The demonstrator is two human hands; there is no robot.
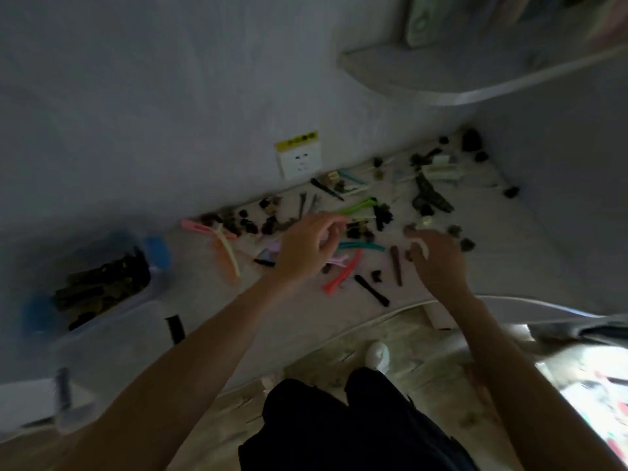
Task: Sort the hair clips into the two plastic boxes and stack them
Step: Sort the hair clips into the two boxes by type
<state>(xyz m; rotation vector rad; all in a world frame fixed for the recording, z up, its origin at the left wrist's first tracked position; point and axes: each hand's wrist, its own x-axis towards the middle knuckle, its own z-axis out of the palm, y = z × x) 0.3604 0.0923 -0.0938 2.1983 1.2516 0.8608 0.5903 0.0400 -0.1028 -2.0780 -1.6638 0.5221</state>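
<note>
Clips (339,229) lie scattered right of the box (102,287), which already holds dark ones. Left hand (306,246) pinches a pale clip; right hand (435,256) curls round a white one. Blur and dimness could cause mis-sorting or a drop.

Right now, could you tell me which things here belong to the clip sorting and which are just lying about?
Job: scattered hair clips, plastic box already holding dark clips, left hand, right hand.

Lying about: wall socket, shelf, white shoe.
</note>
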